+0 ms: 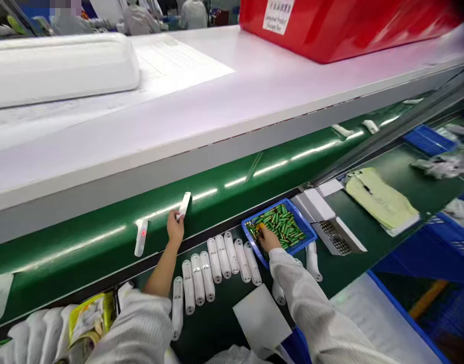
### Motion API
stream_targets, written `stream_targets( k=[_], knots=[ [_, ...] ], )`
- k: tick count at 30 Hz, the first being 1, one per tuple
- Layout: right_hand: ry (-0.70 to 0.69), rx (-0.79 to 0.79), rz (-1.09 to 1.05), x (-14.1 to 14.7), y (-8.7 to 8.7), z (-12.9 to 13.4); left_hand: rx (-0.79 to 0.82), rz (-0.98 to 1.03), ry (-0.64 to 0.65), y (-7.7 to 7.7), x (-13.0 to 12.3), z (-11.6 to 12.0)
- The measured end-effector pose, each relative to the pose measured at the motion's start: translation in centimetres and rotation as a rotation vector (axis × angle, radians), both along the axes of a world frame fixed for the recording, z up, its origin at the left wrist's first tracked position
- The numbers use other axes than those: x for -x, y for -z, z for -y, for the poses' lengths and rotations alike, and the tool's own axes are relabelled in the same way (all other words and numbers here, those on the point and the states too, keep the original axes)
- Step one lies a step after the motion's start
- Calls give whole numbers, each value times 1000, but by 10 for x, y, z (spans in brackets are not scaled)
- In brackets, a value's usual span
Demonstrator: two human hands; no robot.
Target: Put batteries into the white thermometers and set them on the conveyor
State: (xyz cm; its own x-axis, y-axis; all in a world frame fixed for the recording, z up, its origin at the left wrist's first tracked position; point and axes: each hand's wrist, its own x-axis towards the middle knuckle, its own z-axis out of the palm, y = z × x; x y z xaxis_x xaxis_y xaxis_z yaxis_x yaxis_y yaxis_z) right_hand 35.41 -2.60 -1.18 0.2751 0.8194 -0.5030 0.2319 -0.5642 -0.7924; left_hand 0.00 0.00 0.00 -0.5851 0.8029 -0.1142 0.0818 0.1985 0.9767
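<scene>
My left hand [175, 226] is closed on one end of a slim white handheld device [184, 203], held over the green conveyor belt [224, 194]. Left of it on the belt lies another white device [141, 237] showing a red light. My right hand [269, 237] reaches into a blue basket [311, 233] full of green batteries [283, 222]. Its fingers are bent together, with something orange at the fingertips; what they grip is hidden among the batteries. Between my arms, several white device bodies [197, 279] stand in a row on the dark green bench.
A white shelf [232, 111] overhangs the belt, bearing a red bin [311, 30] and a white tray [61, 68]. Right of the basket are an open carton [336, 235] and yellowish sheets [383, 199]. A yellow packet [90, 316] and white pieces sit lower left.
</scene>
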Motion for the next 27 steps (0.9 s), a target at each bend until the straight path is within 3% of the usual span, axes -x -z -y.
stream_targets(
  k=[4,7,11,15,18,21,27],
  knots=[
    [41,-63,-35,-3,-20,2,-97,54,-101,-31,10,66],
    [42,-137,-135,8,-48,13,-219,106,-191,-71,12,114],
    [-61,-247,-382,50,-102,48,-382,448,-206,-139,1,161],
    [-270,-243,-584,108,-157,106,-427,802,-52,-193,-18,189],
    [-494,-213,-724,143,-193,153,-431,964,-5,-216,-29,206],
    [-717,-283,-834,165,-223,192,-428,1057,-28,-231,-34,224],
    [-1074,-519,-547,180,-252,229,-471,1043,-25,-253,-33,257]
  ],
)
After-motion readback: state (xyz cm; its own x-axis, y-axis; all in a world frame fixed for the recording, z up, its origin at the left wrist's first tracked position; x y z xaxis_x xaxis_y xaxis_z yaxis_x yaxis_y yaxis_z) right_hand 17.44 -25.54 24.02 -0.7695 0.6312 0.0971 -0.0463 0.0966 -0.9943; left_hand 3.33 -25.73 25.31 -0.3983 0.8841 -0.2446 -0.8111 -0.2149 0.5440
